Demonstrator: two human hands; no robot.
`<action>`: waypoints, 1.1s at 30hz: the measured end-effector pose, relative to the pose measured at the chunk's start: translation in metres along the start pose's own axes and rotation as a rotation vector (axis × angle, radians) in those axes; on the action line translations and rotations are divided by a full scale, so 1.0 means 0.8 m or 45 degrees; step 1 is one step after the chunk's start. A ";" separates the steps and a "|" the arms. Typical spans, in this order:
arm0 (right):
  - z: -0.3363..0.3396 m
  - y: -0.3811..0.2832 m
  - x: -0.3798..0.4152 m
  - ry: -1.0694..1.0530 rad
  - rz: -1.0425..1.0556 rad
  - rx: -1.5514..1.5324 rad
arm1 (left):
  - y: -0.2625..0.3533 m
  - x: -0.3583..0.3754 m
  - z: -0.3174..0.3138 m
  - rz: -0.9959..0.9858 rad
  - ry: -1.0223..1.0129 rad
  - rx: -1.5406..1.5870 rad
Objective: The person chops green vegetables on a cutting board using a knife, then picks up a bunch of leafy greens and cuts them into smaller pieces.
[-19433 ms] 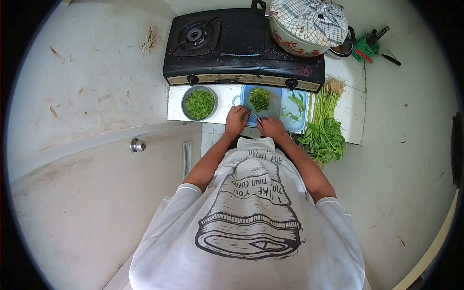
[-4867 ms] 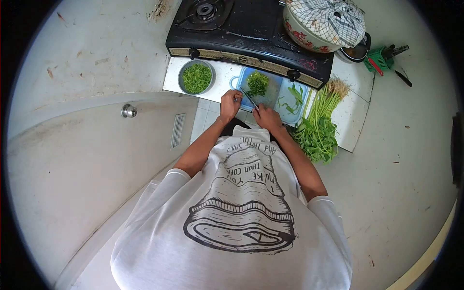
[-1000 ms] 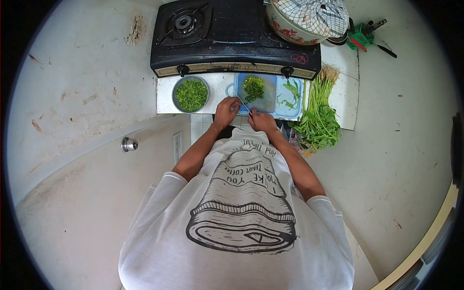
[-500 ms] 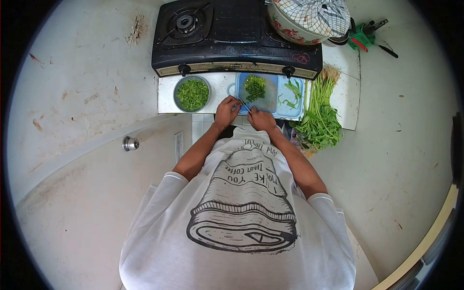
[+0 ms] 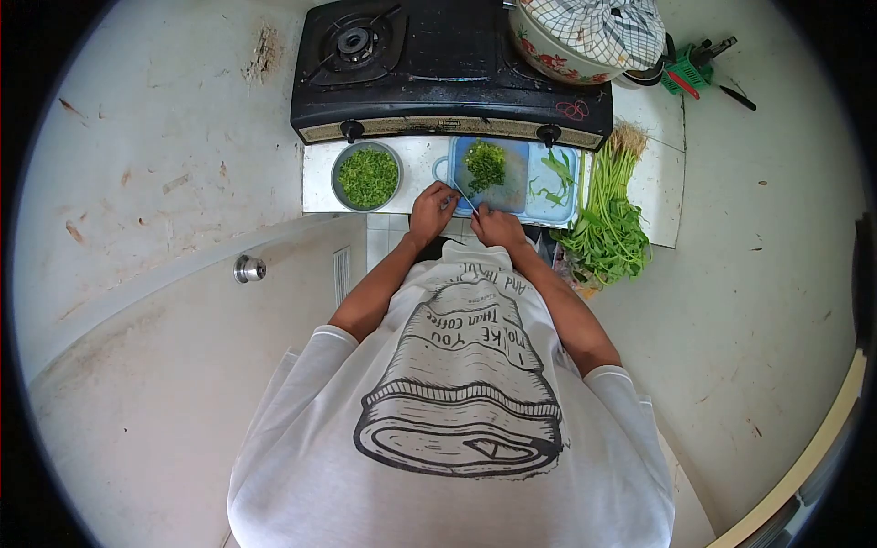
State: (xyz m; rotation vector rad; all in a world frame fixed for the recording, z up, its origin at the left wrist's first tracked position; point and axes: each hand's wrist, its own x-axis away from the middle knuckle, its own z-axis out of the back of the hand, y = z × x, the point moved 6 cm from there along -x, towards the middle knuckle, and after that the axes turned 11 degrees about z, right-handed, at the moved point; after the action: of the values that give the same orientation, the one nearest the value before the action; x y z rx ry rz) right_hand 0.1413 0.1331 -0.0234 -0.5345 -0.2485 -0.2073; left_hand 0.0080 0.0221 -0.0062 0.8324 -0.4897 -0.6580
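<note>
My right hand [image 5: 498,227] is closed on a knife [image 5: 465,196], whose thin blade points up and left over the front edge of a blue cutting board [image 5: 518,203]. My left hand [image 5: 433,212] is at the board's front left corner, beside the blade tip, with its fingers curled together. Whatever is in those fingers, if anything, is too small to make out. A pile of chopped greens [image 5: 485,166] lies on the board just beyond both hands. Several loose leaves [image 5: 554,178] lie in the light blue tray [image 5: 573,205] on the right.
A grey bowl [image 5: 338,196] of chopped greens stands left of the board. To the right lies a bunch of leafy greens with roots [image 5: 610,219]. Behind is a black gas stove [image 5: 448,100] carrying a cloth-covered pot [image 5: 553,64]. A green basket [image 5: 681,71] is at the back right.
The whole view has shifted slightly to the right. Both hands and the knife keep almost the same positions at the board.
</note>
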 end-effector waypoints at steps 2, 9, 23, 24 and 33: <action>0.003 -0.003 0.000 -0.030 -0.022 -0.023 | -0.003 -0.001 -0.003 0.017 -0.003 0.005; -0.001 -0.001 -0.007 -0.028 -0.030 -0.042 | -0.004 -0.001 -0.005 0.097 0.017 0.047; 0.001 -0.002 0.003 -0.008 -0.007 -0.035 | -0.007 -0.001 -0.006 0.163 0.068 0.052; 0.000 -0.003 0.003 -0.015 -0.007 -0.041 | -0.006 -0.001 -0.006 0.149 0.070 0.022; -0.005 0.003 -0.002 0.013 -0.009 -0.057 | 0.003 0.003 -0.002 0.117 0.053 -0.011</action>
State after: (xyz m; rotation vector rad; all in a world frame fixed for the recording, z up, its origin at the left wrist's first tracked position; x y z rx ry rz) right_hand 0.1409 0.1332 -0.0281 -0.5767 -0.2362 -0.2225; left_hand 0.0111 0.0225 -0.0051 0.8091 -0.4844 -0.5568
